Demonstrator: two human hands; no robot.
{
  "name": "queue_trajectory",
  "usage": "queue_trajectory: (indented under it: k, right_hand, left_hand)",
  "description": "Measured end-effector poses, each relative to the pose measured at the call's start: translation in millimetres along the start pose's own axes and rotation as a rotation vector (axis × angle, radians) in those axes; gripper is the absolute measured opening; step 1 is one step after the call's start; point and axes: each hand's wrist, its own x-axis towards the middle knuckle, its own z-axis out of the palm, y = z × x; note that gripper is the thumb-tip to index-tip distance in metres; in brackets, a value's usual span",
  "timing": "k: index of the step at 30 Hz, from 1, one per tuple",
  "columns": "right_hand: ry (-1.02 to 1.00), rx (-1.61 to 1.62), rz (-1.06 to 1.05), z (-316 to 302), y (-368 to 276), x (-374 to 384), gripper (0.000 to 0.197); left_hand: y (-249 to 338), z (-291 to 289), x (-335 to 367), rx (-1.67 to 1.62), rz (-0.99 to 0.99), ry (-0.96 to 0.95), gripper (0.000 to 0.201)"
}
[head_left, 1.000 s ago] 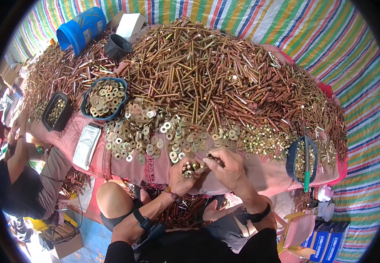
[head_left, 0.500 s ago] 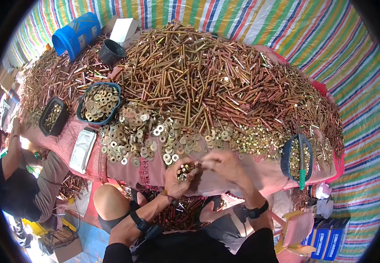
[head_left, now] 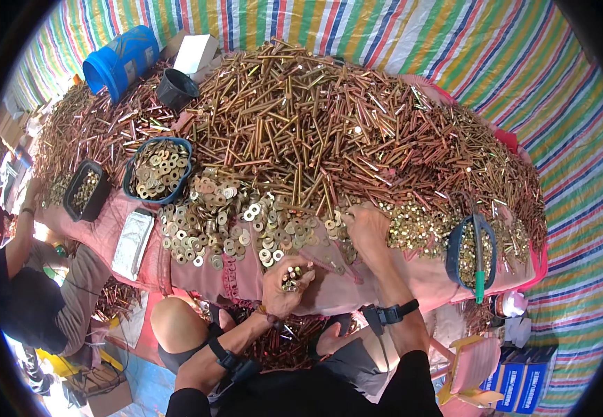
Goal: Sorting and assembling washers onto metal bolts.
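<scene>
Along the lower edge: black sleeves point(head_left: 405, 386), a bare knee point(head_left: 174, 325) at left, and dark straps point(head_left: 387, 314) on both forearms. Between the legs, more metal rods point(head_left: 289, 342), lying loose. Left hand point(head_left: 282, 286): closed, fingers wrapped around a small bundle of metal pieces point(head_left: 291, 278), ends upward, just above the near edge of a pink cloth point(head_left: 336, 295). Right hand point(head_left: 369, 228): farther forward, fingers bent and partly curled, fingertips down where washers meet brassy pieces; cannot tell if gripping anything. To the lower right, a pink-and-yellow chair point(head_left: 473, 368), with blue boxes point(head_left: 524, 381) beside. To the far left, another person's dark sleeve point(head_left: 11, 272), arm extended along the cloth. On the cloth, from left: a silver packet point(head_left: 132, 244), flat and slightly askew; loose washers point(head_left: 200, 229), spread and overlapping, left of the right hand; small brassy pieces point(head_left: 416, 228), scattered to its right; a blue tub point(head_left: 453, 257) of like pieces, with a green-handled tool point(head_left: 480, 281) laid across. Behind the packet, a dark tray point(head_left: 96, 208) of small pieces and a blue-rimmed basin point(head_left: 154, 201) full of washers. Beyond, a broad heap of metal rods point(head_left: 280, 121), coppery, lying every way. At the back left, a black pot point(head_left: 177, 92), tilted; a white box point(head_left: 196, 54); a blue barrel point(head_left: 124, 61) on its side. Farthest, a striped sheet point(head_left: 385, 31).
</scene>
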Motion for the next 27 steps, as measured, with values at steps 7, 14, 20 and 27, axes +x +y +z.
queue_trajectory:
  k: [7, 14, 20, 27]
  right_hand:
    - [-0.021, 0.044, 0.041, -3, -1, 0, 0.015]
    - [-0.032, 0.085, 0.038, -3, -7, 6, 0.017]
    - [-0.224, -0.013, 0.156, 5, -6, 22, 0.024]
    - [-0.091, 0.519, 0.052, -4, -4, 0, 0.023]
  left_hand:
    - [2, -3, -2, -0.016, -0.104, -0.038, 0.021]
    - [-3, -3, -4, -0.054, -0.123, -0.034, 0.020]
    - [2, -2, -1, -0.012, -0.064, -0.033, 0.021]
    - [-7, 0, -5, -0.094, -0.104, -0.025, 0.017]
